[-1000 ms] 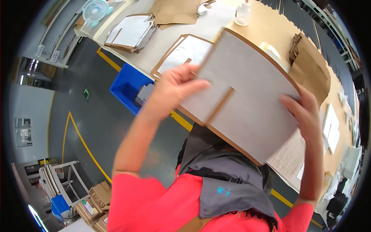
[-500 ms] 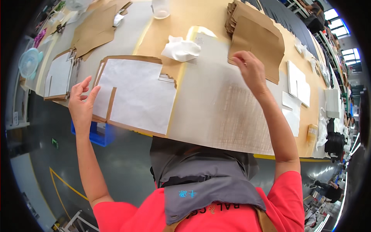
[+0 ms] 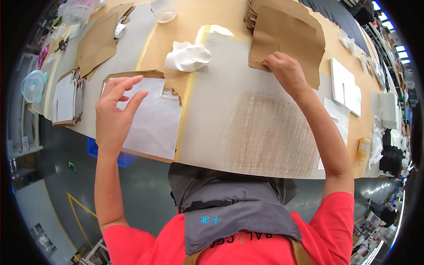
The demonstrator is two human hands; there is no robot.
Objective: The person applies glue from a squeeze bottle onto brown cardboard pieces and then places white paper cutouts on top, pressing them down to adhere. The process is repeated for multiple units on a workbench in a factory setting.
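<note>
Head view: your hands are well apart above the tabletop [image 3: 212, 110]. Your right hand [image 3: 288, 74] has its fingertips bunched at the near edge of a stack of brown kraft sheets [image 3: 287, 31], toward the tabletop's far edge, right of centre; whether they pinch a sheet cannot be told. Your left hand [image 3: 115, 106], thumb and fingers parted, is over a stack of white-faced panels [image 3: 152, 126] at the near edge, left of centre. A similar stack of notched panels [image 3: 63, 104] lies by the near left corner. Crumpled white material [image 3: 187, 57] lies between your hands, farther from the near edge.
</note>
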